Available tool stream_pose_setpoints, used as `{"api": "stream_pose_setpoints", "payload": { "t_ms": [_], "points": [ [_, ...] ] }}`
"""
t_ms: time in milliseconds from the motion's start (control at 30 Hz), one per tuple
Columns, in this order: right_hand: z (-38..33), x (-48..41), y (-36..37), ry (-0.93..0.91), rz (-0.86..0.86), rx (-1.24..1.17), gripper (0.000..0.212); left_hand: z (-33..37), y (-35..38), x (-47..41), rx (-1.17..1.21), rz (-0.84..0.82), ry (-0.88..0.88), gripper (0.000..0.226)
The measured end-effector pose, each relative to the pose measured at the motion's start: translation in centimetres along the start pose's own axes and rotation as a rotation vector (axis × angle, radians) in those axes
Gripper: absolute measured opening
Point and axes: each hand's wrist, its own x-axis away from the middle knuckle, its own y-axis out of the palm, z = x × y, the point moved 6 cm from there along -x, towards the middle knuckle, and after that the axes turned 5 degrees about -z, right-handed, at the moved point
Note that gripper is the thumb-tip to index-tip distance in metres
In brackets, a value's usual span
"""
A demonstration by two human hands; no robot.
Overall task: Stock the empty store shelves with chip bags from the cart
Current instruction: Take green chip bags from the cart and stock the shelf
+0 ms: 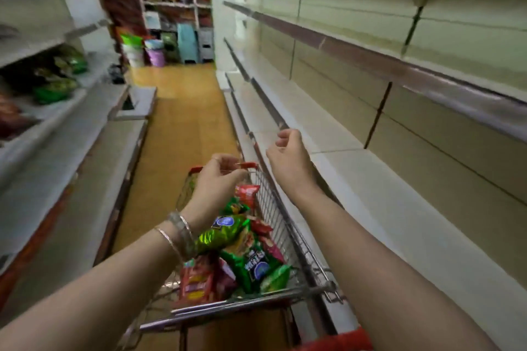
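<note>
A wire shopping cart (288,234) with red corners stands in the aisle below me, filled with several green and red chip bags (242,253). My left hand (219,182), with bangles on the wrist, hovers over the cart's far end, fingers loosely curled and holding nothing. My right hand (289,155) is raised beside the cart's right rim, fingers curled and empty, in front of the bare cream shelves (399,196) on the right, which run in several tiers down the aisle.
The left-hand shelves (42,128) hold a few green and dark snack bags (55,85). An orange-tiled floor (182,122) runs ahead to stacked plastic bins and stools (171,45) at the aisle's end. A loose shelf board (137,102) lies low on the left.
</note>
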Motion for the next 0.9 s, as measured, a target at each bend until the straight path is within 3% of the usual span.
{"api": "stream_pose_setpoints", "payload": {
  "t_ms": [167, 300, 433, 567, 700, 800, 900],
  "points": [
    [6.8, -5.3, 9.7, 0.188, -0.170, 0.020, 0.033, -9.3, -5.8, -3.5, -0.045, 0.044, -0.221, 0.017],
    [16.1, -8.3, 15.8, 0.426, -0.229, 0.009, 0.025, -14.8, -6.9, -5.0, -0.048, 0.064, -0.366, 0.018],
    [24.9, -8.2, 20.2, 0.739, -0.231, -0.125, 0.040, -19.2, -6.4, -5.7, -0.002, 0.085, -0.480, 0.019],
    [30.1, -6.5, 23.8, 1.006, -0.278, -0.171, 0.077, -22.1, -6.2, -5.6, 0.038, 0.151, -0.567, 0.022],
    [32.0, -5.1, 27.3, 1.217, -0.319, -0.418, 0.066, -24.1, -6.1, -5.2, 0.019, 0.142, -0.604, 0.015],
    [33.0, -5.2, 28.1, 1.217, -0.261, -0.563, 0.049, -25.0, -6.3, -5.0, -0.004, 0.143, -0.623, 0.015],
    [32.5, -6.8, 26.3, 1.080, -0.246, -0.489, 0.044, -25.3, -6.1, -5.1, -0.022, 0.121, -0.629, 0.017]
  ]
}}
